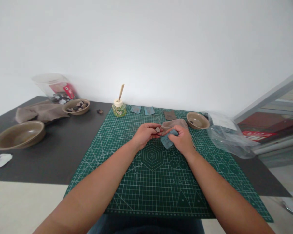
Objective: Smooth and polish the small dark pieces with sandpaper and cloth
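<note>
My left hand (146, 134) pinches a small pale chip (157, 129) between thumb and fingertips. Close by on its right, my right hand (182, 138) is closed on a blue-grey square of sandpaper (169, 139), with the thumb pressed on it. Both hands are over the middle of the green cutting mat (151, 191). A taupe cloth (177, 123) lies just behind the right hand and is partly hidden by it. The fingers cover part of the chip, so its full shape does not show.
Two blue squares (148, 110) and a brown square (170, 115) lie along the mat's back. A glass bottle with a stick (119, 108) stands back left. Bowls (197, 121) flank the workspace, one with chips (76, 106). A clear plastic bag (224, 133) lies right.
</note>
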Tool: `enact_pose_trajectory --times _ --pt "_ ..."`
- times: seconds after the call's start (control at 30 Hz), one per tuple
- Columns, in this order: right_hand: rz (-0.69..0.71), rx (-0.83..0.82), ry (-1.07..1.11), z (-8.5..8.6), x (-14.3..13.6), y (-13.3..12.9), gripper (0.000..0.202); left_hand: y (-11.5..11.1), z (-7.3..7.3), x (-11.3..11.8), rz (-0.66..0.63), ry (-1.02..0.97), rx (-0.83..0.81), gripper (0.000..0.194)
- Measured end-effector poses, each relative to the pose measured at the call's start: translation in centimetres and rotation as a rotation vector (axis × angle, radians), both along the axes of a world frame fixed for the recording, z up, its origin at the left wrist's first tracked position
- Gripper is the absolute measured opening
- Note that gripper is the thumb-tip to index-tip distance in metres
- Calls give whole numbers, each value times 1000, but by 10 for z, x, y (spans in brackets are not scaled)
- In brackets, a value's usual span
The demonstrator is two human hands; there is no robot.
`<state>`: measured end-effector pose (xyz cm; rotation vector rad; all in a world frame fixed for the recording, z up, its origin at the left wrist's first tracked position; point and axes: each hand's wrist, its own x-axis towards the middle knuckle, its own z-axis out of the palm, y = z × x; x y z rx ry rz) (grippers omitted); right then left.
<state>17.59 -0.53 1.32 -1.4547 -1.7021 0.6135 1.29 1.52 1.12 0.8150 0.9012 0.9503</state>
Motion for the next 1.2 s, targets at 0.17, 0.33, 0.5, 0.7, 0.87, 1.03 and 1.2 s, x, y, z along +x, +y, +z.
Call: enact_pose_trajectory --times 0.17,0.33,0.5,0.7,0.87,1.03,1.2 --pt "-28 52 -35 -1 0 0 6 0 0 -1 -15 7 34 32" --pt "-30 53 -29 1 -1 -2 12 -1 -2 -2 -34 15 63 29" --pt "-22 41 -20 2 -2 -2 14 0 -5 -2 -36 59 85 25" --pt "1 45 1 1 -1 -2 16 1 -5 -2 -18 117 123 26" --pt "12 28 17 2 -1 -3 16 2 -6 -1 -16 141 141 25" --pt "43 13 15 1 -1 -2 16 1 -6 -1 -15 139 162 25" --pt "62 12 -22 -3 -1 -1 16 1 -6 -1 -24 146 177 25"
